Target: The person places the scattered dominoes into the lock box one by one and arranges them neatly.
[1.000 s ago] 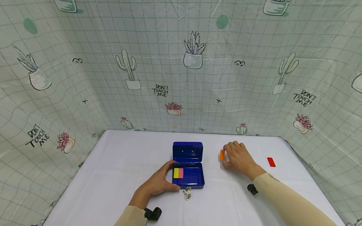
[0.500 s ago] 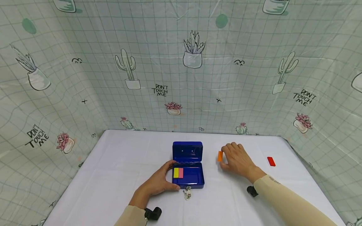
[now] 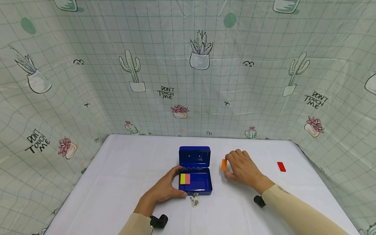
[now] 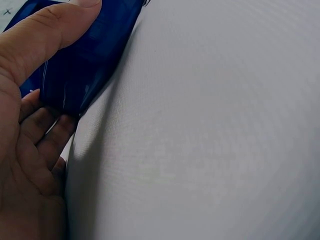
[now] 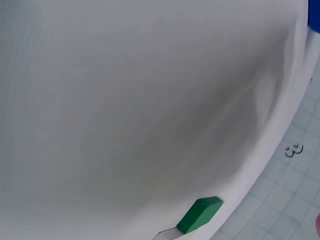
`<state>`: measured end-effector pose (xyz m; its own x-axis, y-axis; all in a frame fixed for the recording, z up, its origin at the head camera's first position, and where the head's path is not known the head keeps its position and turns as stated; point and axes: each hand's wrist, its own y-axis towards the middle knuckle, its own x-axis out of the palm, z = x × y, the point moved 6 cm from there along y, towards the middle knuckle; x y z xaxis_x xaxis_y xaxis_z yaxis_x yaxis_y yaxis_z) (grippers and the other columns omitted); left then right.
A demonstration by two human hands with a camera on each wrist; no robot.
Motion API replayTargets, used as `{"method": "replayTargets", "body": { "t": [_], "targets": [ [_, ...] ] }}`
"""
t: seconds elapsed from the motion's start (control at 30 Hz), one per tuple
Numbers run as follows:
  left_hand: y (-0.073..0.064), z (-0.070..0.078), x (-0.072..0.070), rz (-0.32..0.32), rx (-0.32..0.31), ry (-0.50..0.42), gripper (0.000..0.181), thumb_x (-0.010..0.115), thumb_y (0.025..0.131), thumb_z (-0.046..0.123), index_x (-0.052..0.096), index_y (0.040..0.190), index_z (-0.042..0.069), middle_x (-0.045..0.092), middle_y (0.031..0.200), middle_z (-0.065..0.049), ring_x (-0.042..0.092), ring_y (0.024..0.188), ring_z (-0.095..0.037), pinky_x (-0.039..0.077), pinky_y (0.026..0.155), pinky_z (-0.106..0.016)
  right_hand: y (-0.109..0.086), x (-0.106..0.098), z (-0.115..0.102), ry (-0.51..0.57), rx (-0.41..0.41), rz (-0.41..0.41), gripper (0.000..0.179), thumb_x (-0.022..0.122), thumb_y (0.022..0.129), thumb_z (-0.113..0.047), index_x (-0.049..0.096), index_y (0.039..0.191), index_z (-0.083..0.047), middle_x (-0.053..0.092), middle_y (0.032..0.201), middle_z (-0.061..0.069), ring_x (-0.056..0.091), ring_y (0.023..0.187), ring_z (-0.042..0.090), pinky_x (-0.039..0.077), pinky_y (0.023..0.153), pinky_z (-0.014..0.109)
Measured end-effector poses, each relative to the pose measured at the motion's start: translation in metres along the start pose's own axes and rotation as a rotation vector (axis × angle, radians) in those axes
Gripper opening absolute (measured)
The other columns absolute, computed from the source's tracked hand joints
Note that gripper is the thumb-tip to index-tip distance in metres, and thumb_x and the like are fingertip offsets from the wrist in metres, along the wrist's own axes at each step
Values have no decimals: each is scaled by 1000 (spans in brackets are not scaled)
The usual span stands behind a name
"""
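A small blue metal cash box stands with its lid raised. My left hand grips its left side, thumb at the front corner and fingers towards the hinge. In the left wrist view, the thumb lies over the blue box with fingertips against its wall. A yellow block and a pink block lie side by side inside at the left. To the right of the box, my right hand pinches an orange block between thumb and fingers.
Keys hang at the box's front. A red block lies on the white table at right. A green block, with a pale piece beside it, shows in the right wrist view. Patterned cloth closes off the back.
My right hand has moved left with the orange block, closer to the box. The left hand stays on the box, and the box keeps its place.
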<state>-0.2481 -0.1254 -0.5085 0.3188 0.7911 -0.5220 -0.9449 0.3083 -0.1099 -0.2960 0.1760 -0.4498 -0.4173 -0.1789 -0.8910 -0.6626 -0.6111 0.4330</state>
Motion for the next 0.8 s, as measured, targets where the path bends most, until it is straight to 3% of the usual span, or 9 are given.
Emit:
{"method": "replayTargets", "body": {
  "t": [0.37, 0.8],
  "targets": [
    [-1, 2, -1, 4, 5, 7, 111, 97, 73, 38, 35, 162, 17, 43, 166, -14, 38, 154, -38, 26, 125, -68, 7, -6, -20, -10, -58, 47, 41, 75, 81, -41, 63, 104, -9, 62, 94, 3, 52, 87, 24, 37, 75, 34],
    [-2, 5, 0, 3, 5, -11, 109, 97, 73, 34, 36, 162, 17, 43, 165, -15, 37, 155, -39, 24, 125, -68, 10, -8, -28, -23, -82, 44, 41, 75, 83, -44, 62, 104, -11, 60, 93, 2, 49, 85, 22, 38, 74, 34]
  ]
}}
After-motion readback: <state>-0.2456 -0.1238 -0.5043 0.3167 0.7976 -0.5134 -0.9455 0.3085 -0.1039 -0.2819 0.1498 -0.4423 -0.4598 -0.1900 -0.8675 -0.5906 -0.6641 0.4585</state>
